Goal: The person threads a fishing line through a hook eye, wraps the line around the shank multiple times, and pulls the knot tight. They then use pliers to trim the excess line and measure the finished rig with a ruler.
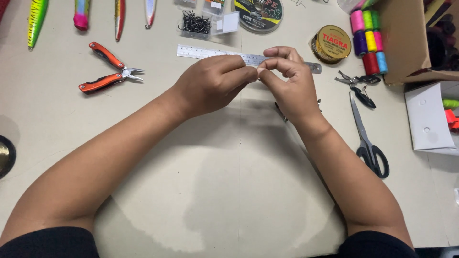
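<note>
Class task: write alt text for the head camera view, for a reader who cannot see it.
Left hand and right hand pinch something tiny together above a steel ruler on a pale table. Orange-handled pliers lie to the left; black scissors and thread spools to the right.

A clear plastic box (pixel 203 24) of dark hooks sits at the top centre, its lid open with a white label. Above it, cut by the top edge, stand two more small clear packs (pixel 205 5) with coloured labels. Just right of them lies a round line spool (pixel 258 13), dark with a yellow-green label. Further right is a round gold tin (pixel 332 44) whose lid label is yellow with red print. A brown cardboard box (pixel 404 38) stands at the top right corner, thread spools against its left wall. Below it lies a white card pack (pixel 428 119) (two round holes in its face), near the right edge.
</note>
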